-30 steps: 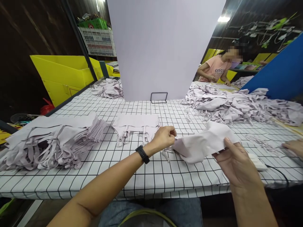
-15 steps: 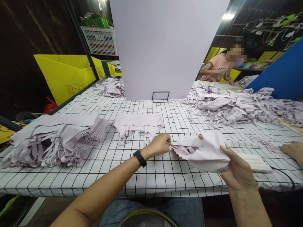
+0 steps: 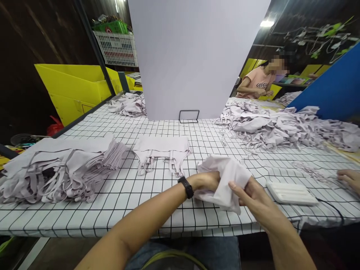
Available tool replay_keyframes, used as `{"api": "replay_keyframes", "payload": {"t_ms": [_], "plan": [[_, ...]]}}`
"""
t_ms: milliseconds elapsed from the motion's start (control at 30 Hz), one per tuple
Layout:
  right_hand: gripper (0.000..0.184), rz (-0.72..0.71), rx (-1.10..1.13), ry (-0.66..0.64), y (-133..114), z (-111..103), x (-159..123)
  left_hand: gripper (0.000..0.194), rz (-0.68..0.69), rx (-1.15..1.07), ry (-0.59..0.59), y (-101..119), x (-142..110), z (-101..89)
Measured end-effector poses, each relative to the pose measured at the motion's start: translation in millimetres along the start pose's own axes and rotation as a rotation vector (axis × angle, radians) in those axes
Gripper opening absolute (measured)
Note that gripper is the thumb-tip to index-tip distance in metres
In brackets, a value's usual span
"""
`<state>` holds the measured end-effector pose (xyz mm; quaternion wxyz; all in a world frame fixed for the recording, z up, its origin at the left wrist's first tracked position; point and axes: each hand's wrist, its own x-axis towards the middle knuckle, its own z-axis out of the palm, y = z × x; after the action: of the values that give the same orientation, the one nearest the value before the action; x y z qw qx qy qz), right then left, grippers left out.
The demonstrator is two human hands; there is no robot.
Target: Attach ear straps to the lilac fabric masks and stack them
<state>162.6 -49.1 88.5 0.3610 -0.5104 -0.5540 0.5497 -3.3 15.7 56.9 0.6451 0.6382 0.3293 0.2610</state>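
Note:
Between my hands, above the front of the table, is a pale lilac camisole [image 3: 225, 167], bunched and held open. My left hand [image 3: 207, 180], with a black watch at its wrist, reaches inside the fabric. Its fingertips are hidden there. The right side of the cloth is pinched between the thumb and fingers of my right hand [image 3: 251, 191]. Behind my left wrist a folded camisole [image 3: 161, 146] lies flat, its straps toward me. A thick stack of folded camisoles [image 3: 67, 150] sits at the left, straps hanging at the near side.
Loose camisoles heap [image 3: 275, 125] at the back right; a smaller pile [image 3: 128, 104] lies back left. A large pale panel [image 3: 197, 56] stands mid-table. A white corded device [image 3: 292, 193] is right of my right hand. Another person's hand [image 3: 350, 178] rests at the right edge.
My left hand has moved right, from tugging at the camisole's left end to inside it. My right hand has shifted left with the cloth, uncovering the white device.

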Motion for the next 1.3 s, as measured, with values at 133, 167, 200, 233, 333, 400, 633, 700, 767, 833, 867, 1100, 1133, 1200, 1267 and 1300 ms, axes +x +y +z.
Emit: {"api": "replay_keyframes", "payload": {"t_ms": [133,167,200,233,333,400,633,700,767,833,867,1100,1133,1200,1267,1300], "plan": [[0.075,0.034,0.097,0.144,17,-21,-5,0.003,-0.043,-0.095,-0.132,1,-17,-15.2],[0.076,0.027,0.127,0.169,20,-23,-5,0.011,-0.068,-0.203,-0.121,1,-21,-15.5],[0.075,0.019,0.152,0.192,22,-24,-4,0.018,-0.105,-0.326,-0.097,1,-24,-14.5],[0.074,0.012,0.167,0.209,23,-23,-4,0.023,-0.149,-0.442,-0.063,1,-26,-12.7],[0.067,-0.007,0.159,0.201,22,-18,-4,0.023,-0.236,-0.603,0.015,7,-28,-6.1],[0.063,-0.041,0.122,0.193,19,-14,-9,0.022,-0.234,-0.561,0.029,15,-30,-4.8],[0.039,0.076,-0.320,-0.042,27,-39,-57,0.038,-0.062,0.199,0.027,36,-109,-13.9],[0.042,0.082,-0.439,-0.220,33,-49,-59,0.043,-0.168,0.406,0.073,30,-139,-9.9],[0.046,0.006,-0.507,-0.237,36,-49,-45,0.044,-0.238,0.531,0.124,21,-162,-2.4],[0.042,-0.104,-0.565,-0.139,33,-38,-19,0.042,-0.242,0.609,0.155,12,-175,5.8],[0.038,-0.155,-0.603,-0.104,30,-29,-2,0.040,-0.232,0.634,0.160,9,-178,9.3],[0.021,-0.235,-0.886,-0.018,14,53,106,0.036,-0.144,0.636,0.119,5,-182,17.9],[0.020,-0.239,-0.910,-0.023,16,60,114,0.036,-0.135,0.636,0.118,6,-183,17.8],[0.012,-0.241,-0.947,-0.033,20,67,125,0.036,-0.131,0.642,0.118,8,-184,16.8],[0.005,-0.240,-0.963,-0.031,23,63,131,0.035,-0.132,0.655,0.114,10,-186,14.4],[0.010,-0.239,-0.962,-0.020,23,57,132,0.035,-0.130,0.664,0.113,12,-188,12.5]]}}
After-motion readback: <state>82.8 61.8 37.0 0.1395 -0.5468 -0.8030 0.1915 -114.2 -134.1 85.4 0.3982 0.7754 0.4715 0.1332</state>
